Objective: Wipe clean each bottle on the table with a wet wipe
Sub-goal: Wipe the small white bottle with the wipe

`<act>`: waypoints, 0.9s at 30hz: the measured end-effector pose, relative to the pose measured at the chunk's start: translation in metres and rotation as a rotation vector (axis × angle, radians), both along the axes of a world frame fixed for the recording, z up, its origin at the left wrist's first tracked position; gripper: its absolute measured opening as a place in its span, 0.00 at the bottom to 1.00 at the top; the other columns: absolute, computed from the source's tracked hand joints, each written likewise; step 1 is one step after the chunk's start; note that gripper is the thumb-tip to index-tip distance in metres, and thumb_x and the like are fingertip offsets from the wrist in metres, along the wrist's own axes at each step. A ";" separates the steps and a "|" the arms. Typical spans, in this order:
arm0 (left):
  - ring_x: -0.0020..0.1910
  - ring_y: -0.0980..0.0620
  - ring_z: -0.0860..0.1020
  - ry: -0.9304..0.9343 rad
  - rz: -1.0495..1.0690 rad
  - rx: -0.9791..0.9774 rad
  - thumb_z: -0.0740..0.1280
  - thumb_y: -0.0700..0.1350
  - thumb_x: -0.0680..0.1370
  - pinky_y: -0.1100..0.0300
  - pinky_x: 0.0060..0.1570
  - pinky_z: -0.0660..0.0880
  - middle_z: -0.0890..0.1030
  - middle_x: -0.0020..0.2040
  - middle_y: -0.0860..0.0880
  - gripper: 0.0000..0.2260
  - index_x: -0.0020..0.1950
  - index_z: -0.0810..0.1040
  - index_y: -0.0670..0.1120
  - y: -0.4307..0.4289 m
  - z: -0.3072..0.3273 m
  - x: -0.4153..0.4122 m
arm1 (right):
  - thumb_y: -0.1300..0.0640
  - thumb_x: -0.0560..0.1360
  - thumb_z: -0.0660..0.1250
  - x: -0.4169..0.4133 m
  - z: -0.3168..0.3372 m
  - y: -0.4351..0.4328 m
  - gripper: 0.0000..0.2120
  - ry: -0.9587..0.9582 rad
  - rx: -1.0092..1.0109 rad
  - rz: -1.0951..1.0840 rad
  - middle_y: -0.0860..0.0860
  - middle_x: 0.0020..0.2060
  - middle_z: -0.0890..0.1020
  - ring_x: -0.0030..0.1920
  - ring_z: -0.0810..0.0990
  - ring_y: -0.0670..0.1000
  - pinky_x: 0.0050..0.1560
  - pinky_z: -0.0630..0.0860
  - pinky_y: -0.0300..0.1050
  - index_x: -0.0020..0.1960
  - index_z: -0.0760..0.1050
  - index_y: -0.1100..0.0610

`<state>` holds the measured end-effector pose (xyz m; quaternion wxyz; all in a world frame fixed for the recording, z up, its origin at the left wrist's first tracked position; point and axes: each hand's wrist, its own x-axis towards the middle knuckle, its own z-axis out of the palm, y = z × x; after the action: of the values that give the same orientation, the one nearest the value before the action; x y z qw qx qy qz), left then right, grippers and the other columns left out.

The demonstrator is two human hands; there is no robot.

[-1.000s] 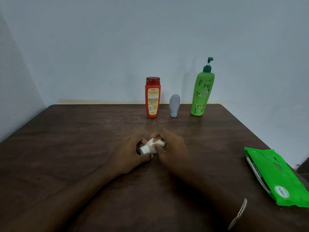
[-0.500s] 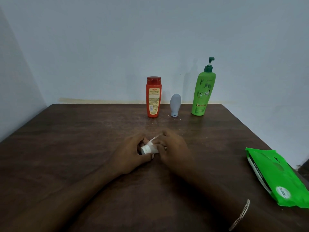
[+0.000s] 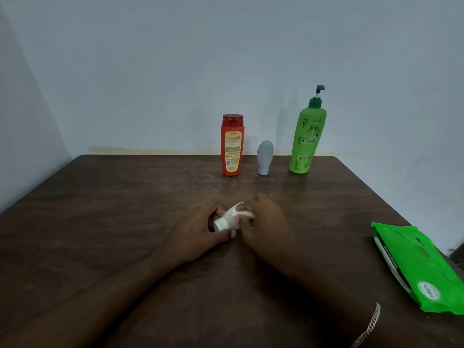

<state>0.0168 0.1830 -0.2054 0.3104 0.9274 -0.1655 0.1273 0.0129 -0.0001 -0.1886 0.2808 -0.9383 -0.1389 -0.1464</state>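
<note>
Your left hand (image 3: 198, 232) curls its fingers round the small white bottle (image 3: 227, 221) at table (image 3: 100, 222) centre, cap toward 8 o'clock; your right hand (image 3: 266, 222), at its 3 o'clock, pinches the wet wipe (image 3: 247, 214) against it

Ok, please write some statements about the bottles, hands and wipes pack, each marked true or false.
1. The orange bottle, grey bottle and green pump bottle stand near the table's far edge. True.
2. The grey bottle stands right of the green pump bottle. False: it stands between the other two.
3. The left hand and right hand both hold a small white bottle. True.
4. The green wipes pack lies on the table's left side. False: right side.
</note>
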 end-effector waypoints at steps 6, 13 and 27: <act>0.46 0.64 0.76 0.018 0.018 0.005 0.76 0.59 0.70 0.64 0.40 0.74 0.78 0.44 0.61 0.15 0.50 0.76 0.58 0.000 0.000 -0.001 | 0.53 0.77 0.67 0.007 0.004 -0.013 0.12 -0.023 0.012 0.020 0.51 0.55 0.80 0.55 0.77 0.49 0.55 0.72 0.42 0.59 0.81 0.53; 0.45 0.62 0.76 0.035 0.014 -0.028 0.77 0.55 0.71 0.67 0.39 0.73 0.78 0.47 0.60 0.14 0.52 0.76 0.56 -0.005 0.003 -0.004 | 0.54 0.77 0.68 0.019 -0.002 -0.023 0.11 0.004 0.128 -0.194 0.52 0.52 0.81 0.48 0.76 0.46 0.46 0.67 0.36 0.57 0.81 0.56; 0.48 0.65 0.76 0.033 0.004 -0.044 0.77 0.52 0.72 0.68 0.40 0.73 0.78 0.48 0.61 0.14 0.53 0.77 0.56 -0.005 0.007 -0.009 | 0.55 0.76 0.68 0.022 0.000 -0.030 0.11 0.085 0.056 -0.203 0.50 0.50 0.80 0.46 0.74 0.45 0.36 0.64 0.31 0.57 0.81 0.56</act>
<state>0.0081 0.1783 -0.1985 0.3330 0.9227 -0.1558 0.1164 0.0348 -0.0300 -0.1890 0.2963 -0.9447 -0.0269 -0.1380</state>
